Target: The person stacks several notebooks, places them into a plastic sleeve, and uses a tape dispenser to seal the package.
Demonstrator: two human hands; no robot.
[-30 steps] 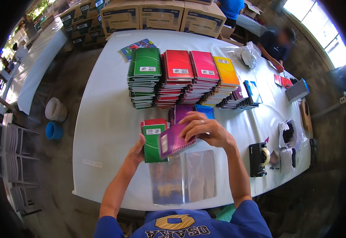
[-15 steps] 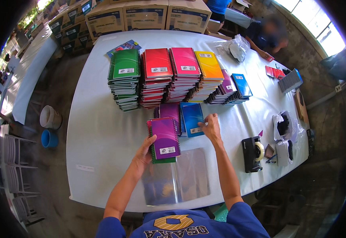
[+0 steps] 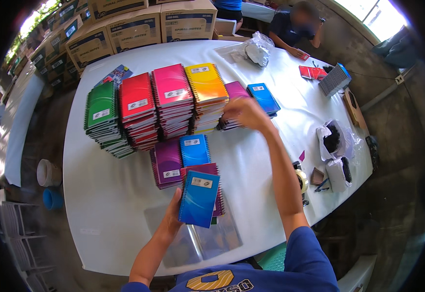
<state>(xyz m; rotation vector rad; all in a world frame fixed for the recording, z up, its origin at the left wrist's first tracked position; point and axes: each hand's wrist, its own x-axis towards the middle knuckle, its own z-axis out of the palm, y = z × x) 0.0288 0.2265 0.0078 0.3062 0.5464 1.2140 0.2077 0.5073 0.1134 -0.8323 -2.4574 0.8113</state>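
Note:
My left hand is closed around a small pile of spiral notebooks; a blue notebook lies on top, with purple-red and green edges under it. Over by the tall yellow notebook stack, my right hand reaches across the front of the purple notebook stack; its fingers are bent, blurred and partly hidden. Just beyond the held pile sit a short purple stack and a short blue stack. Green, red and pink stacks stand farther left, a blue stack farther right.
Clear plastic sheeting lies under the held notebooks. A tape dispenser is partly behind my right forearm. White bags with dark contents sit at the right. Cartons stand beyond the table; another person sits at the far right.
A blue notebook now tops the pile in my left hand, where a purple one was. My right hand has moved away from the short blue stack to the tall stacks. The view has shifted.

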